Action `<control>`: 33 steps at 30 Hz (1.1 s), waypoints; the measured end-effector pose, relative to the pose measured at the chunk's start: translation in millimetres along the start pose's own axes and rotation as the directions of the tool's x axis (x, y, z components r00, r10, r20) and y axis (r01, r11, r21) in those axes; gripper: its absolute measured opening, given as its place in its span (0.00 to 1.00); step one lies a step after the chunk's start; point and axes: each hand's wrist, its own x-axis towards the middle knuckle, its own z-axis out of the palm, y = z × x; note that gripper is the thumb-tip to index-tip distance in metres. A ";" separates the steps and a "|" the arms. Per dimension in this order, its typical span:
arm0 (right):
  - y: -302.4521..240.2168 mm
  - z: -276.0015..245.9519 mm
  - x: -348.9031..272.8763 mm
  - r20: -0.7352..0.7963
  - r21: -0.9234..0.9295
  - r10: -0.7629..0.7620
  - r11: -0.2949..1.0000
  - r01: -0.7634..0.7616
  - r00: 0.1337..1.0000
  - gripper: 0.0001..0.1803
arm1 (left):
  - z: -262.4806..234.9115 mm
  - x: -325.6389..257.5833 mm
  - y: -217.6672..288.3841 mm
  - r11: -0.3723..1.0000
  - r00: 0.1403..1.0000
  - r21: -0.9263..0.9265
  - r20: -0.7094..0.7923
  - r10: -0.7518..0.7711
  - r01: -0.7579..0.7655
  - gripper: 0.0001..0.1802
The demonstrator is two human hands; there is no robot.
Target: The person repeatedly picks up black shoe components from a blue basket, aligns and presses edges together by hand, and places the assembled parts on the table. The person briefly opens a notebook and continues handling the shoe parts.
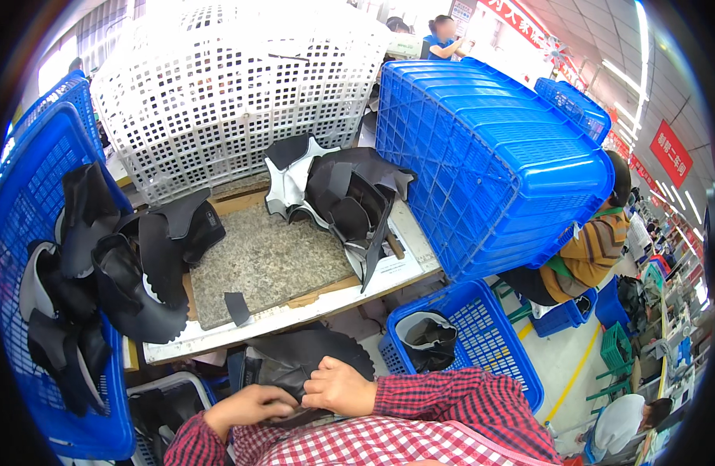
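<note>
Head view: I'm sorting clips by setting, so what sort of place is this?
Probably a footwear factory floor: the left hand and right hand are on a black, boot-like piece, similar pieces lie heaped on the worktable, and big plastic crates stand around it.

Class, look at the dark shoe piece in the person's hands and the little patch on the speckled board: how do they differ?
Size: the shoe piece is much larger than the patch.
Shape: the shoe piece has a broad, curved outline; the patch is roughly four-sided.
Place: the shoe piece is at the left hand and right hand; the patch lies untouched on the board.
Shared: both are dark.
</note>
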 end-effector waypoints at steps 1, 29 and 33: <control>-1.8 -2.1 1.8 0.007 0.003 -0.003 1.000 0.003 1.000 0.07 | -1.0 5.5 -5.2 0.981 0.997 0.182 0.046 0.062 -0.069 0.19; 27.8 -36.7 46.2 0.126 0.991 0.764 -0.122 -0.051 0.633 0.18 | 39.4 3.6 31.8 0.701 0.609 -0.262 -0.734 0.302 -0.663 0.39; 29.9 -33.4 35.2 0.081 0.992 0.803 -0.121 0.028 0.590 0.18 | 35.6 26.9 48.1 0.661 0.477 -0.224 -0.849 0.229 -0.716 0.32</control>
